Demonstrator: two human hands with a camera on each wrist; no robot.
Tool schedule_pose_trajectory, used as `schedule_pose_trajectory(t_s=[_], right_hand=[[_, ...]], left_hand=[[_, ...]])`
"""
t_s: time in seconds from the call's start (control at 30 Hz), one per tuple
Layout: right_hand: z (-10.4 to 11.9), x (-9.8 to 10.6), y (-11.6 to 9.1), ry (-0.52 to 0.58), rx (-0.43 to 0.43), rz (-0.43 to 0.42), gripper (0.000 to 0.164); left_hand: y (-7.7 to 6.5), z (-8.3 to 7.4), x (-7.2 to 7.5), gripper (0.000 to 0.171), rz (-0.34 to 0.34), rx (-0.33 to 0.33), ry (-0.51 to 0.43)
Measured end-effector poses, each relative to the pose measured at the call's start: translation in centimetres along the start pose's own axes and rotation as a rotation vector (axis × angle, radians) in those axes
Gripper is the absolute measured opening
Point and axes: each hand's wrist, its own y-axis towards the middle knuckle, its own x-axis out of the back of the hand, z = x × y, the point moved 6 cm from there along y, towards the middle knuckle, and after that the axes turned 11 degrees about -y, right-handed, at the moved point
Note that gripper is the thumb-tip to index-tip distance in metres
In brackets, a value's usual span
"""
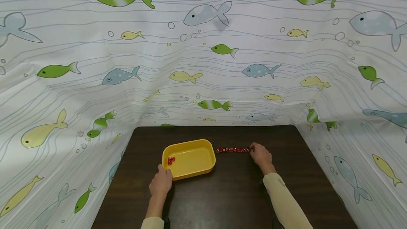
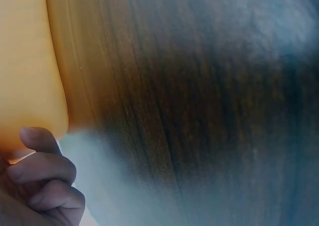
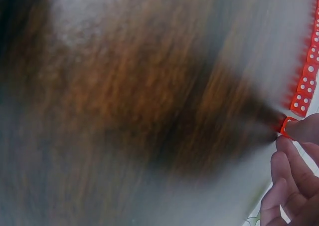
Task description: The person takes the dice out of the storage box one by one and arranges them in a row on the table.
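Note:
A yellow tray (image 1: 194, 172) stands on the dark table, with several red dice (image 1: 170, 160) in its left end. My left hand (image 1: 161, 181) grips the tray's near left corner; the left wrist view shows curled fingers (image 2: 45, 168) at the yellow wall. To the right of the tray runs a row of red dice (image 1: 233, 150) with white dots. At the right end of that row, my right hand (image 1: 262, 156) pinches one red die (image 3: 287, 127) between thumb and fingers. In the right wrist view a small gap shows between this die and the row's last one.
The dark wood-grain table (image 1: 216, 200) reflects light near its front. A white sheet (image 1: 203, 63) printed with green, blue and yellow fish hangs behind the table and along both sides.

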Motion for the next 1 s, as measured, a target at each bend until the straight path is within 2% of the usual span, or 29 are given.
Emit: schedule_pose_trajectory(t_s=[0.37,0.5,0.7,0.83,1.0], right_hand=[[0.3,0.8,-0.5,0.023,0.01,-0.034,0.036],[0.2,2.0,-1.0,0.043,0.012,-0.089,0.04],[0.7,4.0,-1.5,0.113,-0.033,-0.203,0.045],[2.7,4.5,-1.9,0.132,-0.025,-0.283,0.043],[6.9,5.0,-2.7,0.164,0.063,-0.363,0.042]], left_hand=[[0.1,-0.5,0.4,0.046,-0.006,-0.022,-0.02],[0.2,-0.6,0.5,0.046,-0.014,-0.042,-0.022],[-0.1,-0.5,0.6,0.05,-0.005,-0.04,-0.042],[-0.9,-0.2,0.4,0.06,0.006,-0.011,-0.075],[-1.2,-0.1,0.4,0.062,0.022,-0.007,-0.067]])
